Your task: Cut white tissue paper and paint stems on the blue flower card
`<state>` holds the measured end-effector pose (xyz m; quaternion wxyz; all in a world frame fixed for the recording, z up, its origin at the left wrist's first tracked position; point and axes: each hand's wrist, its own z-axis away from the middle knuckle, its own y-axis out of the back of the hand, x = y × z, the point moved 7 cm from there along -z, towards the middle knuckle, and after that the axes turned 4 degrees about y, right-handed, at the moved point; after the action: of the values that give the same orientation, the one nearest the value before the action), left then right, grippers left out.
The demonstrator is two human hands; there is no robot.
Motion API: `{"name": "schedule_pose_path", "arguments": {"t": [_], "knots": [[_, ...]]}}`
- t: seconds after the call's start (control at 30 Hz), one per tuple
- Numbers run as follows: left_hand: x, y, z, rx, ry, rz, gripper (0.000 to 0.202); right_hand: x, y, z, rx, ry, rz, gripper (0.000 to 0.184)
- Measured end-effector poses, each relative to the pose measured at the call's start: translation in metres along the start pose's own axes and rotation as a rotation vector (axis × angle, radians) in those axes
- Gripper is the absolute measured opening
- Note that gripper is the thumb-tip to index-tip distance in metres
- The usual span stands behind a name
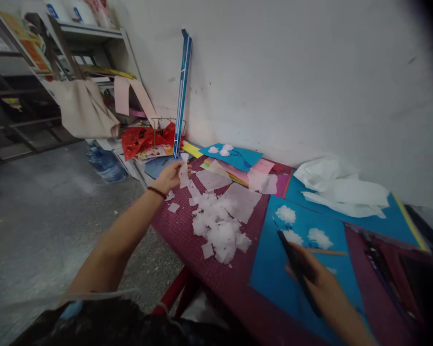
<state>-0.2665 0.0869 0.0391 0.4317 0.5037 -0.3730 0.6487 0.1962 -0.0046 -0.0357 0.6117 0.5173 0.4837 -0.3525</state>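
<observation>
My left hand [170, 177] is closed on a narrow strip of thin white paper [184, 174] above the table's left edge. Below it lies a heap of small white paper pieces [218, 226], with larger translucent sheets [242, 202] beside it. In my right hand [319, 283] is a slim black tool [298, 271] with a thin tip, whose exact kind I cannot make out. The hand is over a blue sheet [269, 269] that carries several white paper tufts [319, 238]. A narrow tan stick [328, 252] shows just beyond my fingers.
Another blue sheet with white tufts [250, 157] lies by the wall on coloured papers. Crumpled white paper [346, 190] is at the back right. A tall blue-and-white strip [182, 91] leans on the wall near a red plastic bag [139, 139]. A water bottle [108, 163] stands on the floor.
</observation>
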Motion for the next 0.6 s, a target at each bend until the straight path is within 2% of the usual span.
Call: {"name": "schedule_pose_path", "arguments": {"t": [0.07,0.23,0.33,0.43,0.6], "knots": [[0.007,-0.022,0.02,-0.059,0.005,0.07,0.033,-0.001,-0.005,0.002,-0.014,0.009,-0.051,0.054],[0.005,-0.094,0.071,-0.29,0.118,0.107,0.066,-0.013,-0.014,0.005,-0.078,0.033,-0.222,0.051],[0.0,-0.125,0.094,-0.419,0.221,0.081,0.062,-0.025,-0.016,0.008,-0.142,0.036,-0.312,0.054],[-0.004,-0.14,0.108,-0.465,0.249,0.027,0.05,-0.036,-0.018,0.013,-0.193,0.07,-0.372,0.056],[-0.025,-0.141,0.121,-0.456,0.313,-0.084,0.058,-0.042,-0.031,0.021,-0.28,0.089,-0.372,0.051]]}}
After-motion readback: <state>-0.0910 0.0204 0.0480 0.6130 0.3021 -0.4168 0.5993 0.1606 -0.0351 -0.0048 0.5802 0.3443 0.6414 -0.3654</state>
